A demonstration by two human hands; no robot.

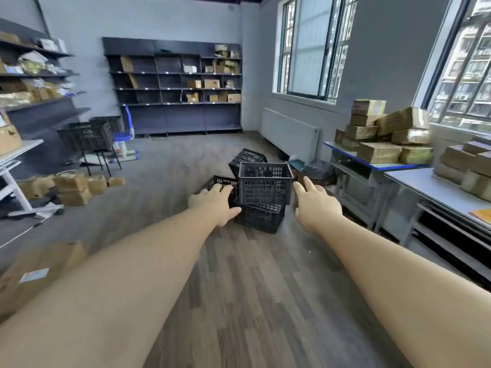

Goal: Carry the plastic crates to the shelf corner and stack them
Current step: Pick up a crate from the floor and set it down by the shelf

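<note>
head view: one frame, wide-angle, storeroom with wood-plank floor (252,274)
crates: four black perforated plastic crates clustered mid-floor
top crate (265,183): upright, sits on a lower crate (261,217)
side crate (216,185): left of the stack, partly behind left hand
rear crate (247,158): tipped, just behind the stack
left hand (215,201): arm outstretched, fingers straight, grip wide, holds nothing, beside top crate's left wall; contact unclear
right hand (314,204): fingers spread, grip wide, empty, just right of top crate, apart
dark shelf unit (172,86): far wall, some cardboard boxes on it
far crates: black basket-like crates on a stand (87,135), left, by shelves
counter (435,187): right, under windows, taped brown parcels (382,134) piled on it
</note>
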